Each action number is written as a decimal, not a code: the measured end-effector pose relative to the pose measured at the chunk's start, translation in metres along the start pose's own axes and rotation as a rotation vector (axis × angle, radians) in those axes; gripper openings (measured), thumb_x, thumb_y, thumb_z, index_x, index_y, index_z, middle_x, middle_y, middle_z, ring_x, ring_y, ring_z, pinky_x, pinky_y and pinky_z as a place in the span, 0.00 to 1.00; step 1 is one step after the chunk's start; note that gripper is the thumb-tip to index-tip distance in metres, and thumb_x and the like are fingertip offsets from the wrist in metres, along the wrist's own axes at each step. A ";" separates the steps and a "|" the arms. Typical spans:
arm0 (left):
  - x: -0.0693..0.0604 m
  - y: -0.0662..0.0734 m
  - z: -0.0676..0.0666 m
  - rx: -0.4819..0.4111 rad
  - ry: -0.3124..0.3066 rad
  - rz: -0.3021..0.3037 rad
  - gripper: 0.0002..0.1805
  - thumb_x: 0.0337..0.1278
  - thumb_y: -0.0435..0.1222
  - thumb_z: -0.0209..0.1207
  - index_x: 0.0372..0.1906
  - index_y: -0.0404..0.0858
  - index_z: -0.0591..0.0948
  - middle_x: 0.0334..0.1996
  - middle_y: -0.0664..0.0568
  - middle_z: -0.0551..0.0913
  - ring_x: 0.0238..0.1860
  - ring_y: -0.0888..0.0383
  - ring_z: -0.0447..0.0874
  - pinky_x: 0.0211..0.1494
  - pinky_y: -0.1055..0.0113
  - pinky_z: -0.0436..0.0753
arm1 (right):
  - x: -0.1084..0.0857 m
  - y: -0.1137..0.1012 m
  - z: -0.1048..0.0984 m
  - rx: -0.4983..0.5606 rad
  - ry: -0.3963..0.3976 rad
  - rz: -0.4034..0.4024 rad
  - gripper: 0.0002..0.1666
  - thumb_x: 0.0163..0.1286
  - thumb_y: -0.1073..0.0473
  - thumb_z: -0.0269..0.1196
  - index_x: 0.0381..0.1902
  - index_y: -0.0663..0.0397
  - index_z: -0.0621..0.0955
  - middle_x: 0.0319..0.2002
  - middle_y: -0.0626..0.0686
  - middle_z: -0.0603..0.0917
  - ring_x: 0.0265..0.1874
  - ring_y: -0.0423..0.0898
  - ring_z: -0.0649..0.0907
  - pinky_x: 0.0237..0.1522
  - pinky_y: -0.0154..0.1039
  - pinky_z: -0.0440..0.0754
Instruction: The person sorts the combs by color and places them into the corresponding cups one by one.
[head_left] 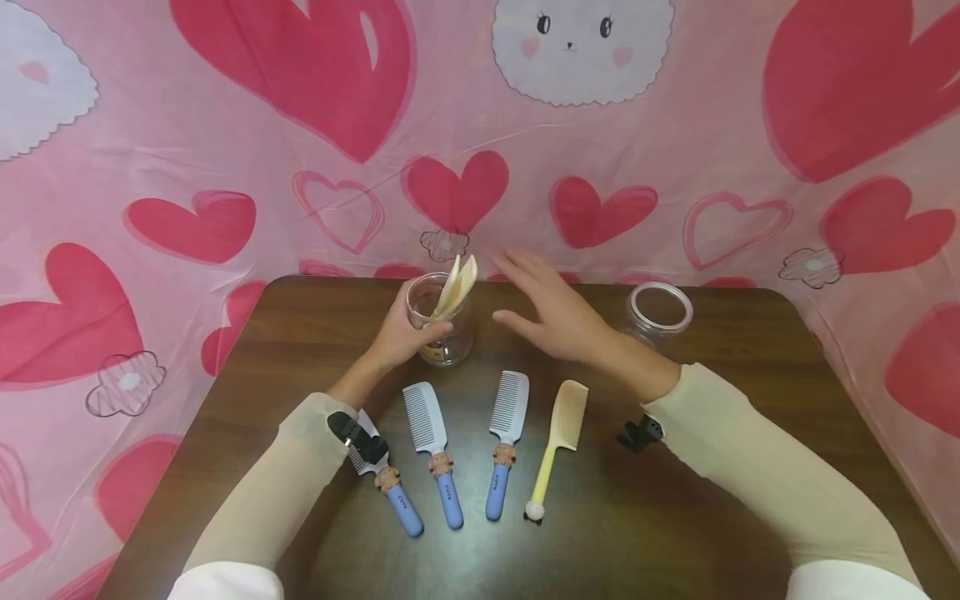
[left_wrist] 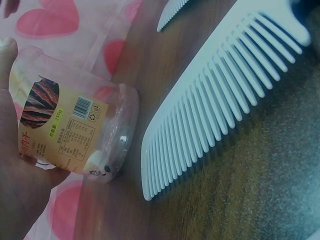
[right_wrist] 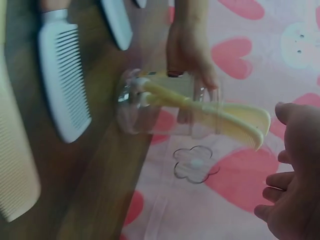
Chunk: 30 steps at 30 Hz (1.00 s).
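Observation:
The left hand (head_left: 408, 329) grips a clear labelled jar (head_left: 444, 354), its thumb across the front. Two yellow combs (head_left: 457, 287) stand in the jar with their heads above the rim; in the right wrist view their handles (right_wrist: 165, 95) reach down inside. The right hand (head_left: 558, 312) is held in the air to the right of the jar, fingers spread and holding nothing. In front lie three blue-handled combs (head_left: 447, 500) and one yellow comb (head_left: 542, 475). The left wrist view shows the jar's label (left_wrist: 65, 130) beside a pale comb (left_wrist: 200, 100).
A second clear jar (head_left: 660, 321) stands at the back right of the brown table (head_left: 720, 500), behind the right forearm. A pink cloth with hearts (head_left: 600, 125) hangs behind the table. The left wristband partly covers the leftmost comb (head_left: 405, 510).

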<state>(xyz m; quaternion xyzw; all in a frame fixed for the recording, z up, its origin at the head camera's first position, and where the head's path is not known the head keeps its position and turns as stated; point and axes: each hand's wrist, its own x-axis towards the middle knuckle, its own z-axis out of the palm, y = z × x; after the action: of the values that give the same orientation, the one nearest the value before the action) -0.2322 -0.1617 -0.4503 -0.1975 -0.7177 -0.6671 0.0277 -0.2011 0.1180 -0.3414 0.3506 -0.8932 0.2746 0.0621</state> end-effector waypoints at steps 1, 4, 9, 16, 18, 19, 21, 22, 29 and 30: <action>0.000 0.000 0.000 -0.003 0.000 -0.002 0.43 0.49 0.17 0.67 0.71 0.29 0.61 0.66 0.32 0.69 0.68 0.34 0.65 0.54 0.75 0.80 | -0.006 0.002 0.000 -0.007 -0.013 0.002 0.48 0.70 0.48 0.68 0.80 0.54 0.61 0.79 0.60 0.58 0.79 0.57 0.55 0.77 0.57 0.55; -0.001 0.001 0.000 -0.003 0.002 -0.007 0.43 0.50 0.17 0.66 0.72 0.29 0.60 0.66 0.33 0.70 0.68 0.38 0.67 0.56 0.74 0.80 | -0.022 0.009 -0.001 -0.019 -0.057 0.014 0.48 0.69 0.48 0.69 0.79 0.56 0.60 0.79 0.61 0.59 0.79 0.57 0.54 0.77 0.58 0.55; 0.000 0.000 -0.001 0.007 0.002 -0.005 0.44 0.49 0.17 0.67 0.72 0.29 0.60 0.66 0.33 0.69 0.67 0.38 0.67 0.56 0.74 0.80 | -0.048 0.023 0.002 -0.026 -0.120 0.038 0.48 0.69 0.49 0.69 0.79 0.58 0.61 0.78 0.62 0.59 0.79 0.59 0.55 0.75 0.61 0.58; 0.000 0.001 0.001 0.008 0.001 -0.010 0.44 0.48 0.17 0.68 0.72 0.30 0.61 0.66 0.34 0.69 0.66 0.36 0.67 0.53 0.74 0.81 | -0.075 0.037 0.008 -0.009 -0.158 0.053 0.47 0.67 0.51 0.71 0.78 0.58 0.64 0.78 0.62 0.61 0.78 0.60 0.56 0.73 0.62 0.60; 0.000 0.002 0.001 0.010 0.002 -0.015 0.44 0.49 0.17 0.68 0.72 0.30 0.61 0.66 0.34 0.69 0.66 0.36 0.67 0.53 0.74 0.81 | -0.081 0.041 0.010 0.002 -0.176 0.066 0.47 0.67 0.50 0.71 0.78 0.58 0.64 0.78 0.61 0.61 0.78 0.60 0.57 0.74 0.62 0.60; 0.000 0.002 0.001 0.012 0.003 -0.020 0.44 0.49 0.17 0.68 0.72 0.30 0.61 0.66 0.33 0.69 0.66 0.36 0.67 0.53 0.74 0.81 | -0.083 0.043 0.012 0.006 -0.187 0.073 0.47 0.67 0.51 0.71 0.78 0.57 0.64 0.78 0.61 0.61 0.78 0.60 0.56 0.74 0.62 0.59; 0.000 0.002 0.001 0.015 0.004 -0.032 0.44 0.49 0.17 0.67 0.72 0.30 0.60 0.66 0.33 0.69 0.66 0.37 0.68 0.53 0.74 0.81 | -0.088 0.047 0.015 0.019 -0.208 0.083 0.46 0.68 0.50 0.70 0.78 0.57 0.64 0.78 0.61 0.61 0.78 0.60 0.57 0.74 0.63 0.59; 0.000 0.002 0.001 0.015 0.005 -0.038 0.44 0.49 0.16 0.67 0.72 0.30 0.60 0.66 0.33 0.69 0.66 0.37 0.68 0.53 0.75 0.81 | -0.091 0.049 0.017 0.024 -0.218 0.086 0.46 0.68 0.50 0.70 0.77 0.57 0.64 0.78 0.61 0.61 0.78 0.60 0.57 0.74 0.63 0.59; 0.000 0.000 0.000 0.005 -0.001 -0.032 0.46 0.50 0.16 0.66 0.75 0.29 0.58 0.68 0.28 0.66 0.66 0.35 0.67 0.51 0.76 0.81 | -0.108 0.066 0.028 0.059 -0.286 0.068 0.41 0.68 0.56 0.70 0.74 0.62 0.68 0.75 0.67 0.65 0.75 0.66 0.61 0.72 0.67 0.60; 0.000 0.001 0.000 0.009 0.000 -0.032 0.46 0.50 0.17 0.66 0.74 0.29 0.58 0.68 0.28 0.66 0.66 0.35 0.67 0.51 0.76 0.80 | -0.110 0.069 0.029 0.058 -0.297 0.063 0.40 0.68 0.57 0.70 0.74 0.63 0.68 0.74 0.68 0.65 0.75 0.66 0.62 0.71 0.67 0.61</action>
<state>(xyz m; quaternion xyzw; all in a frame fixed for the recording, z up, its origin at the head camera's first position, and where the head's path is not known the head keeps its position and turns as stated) -0.2319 -0.1613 -0.4498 -0.1859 -0.7237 -0.6644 0.0178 -0.1621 0.2088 -0.4301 0.3609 -0.8948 0.2472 -0.0893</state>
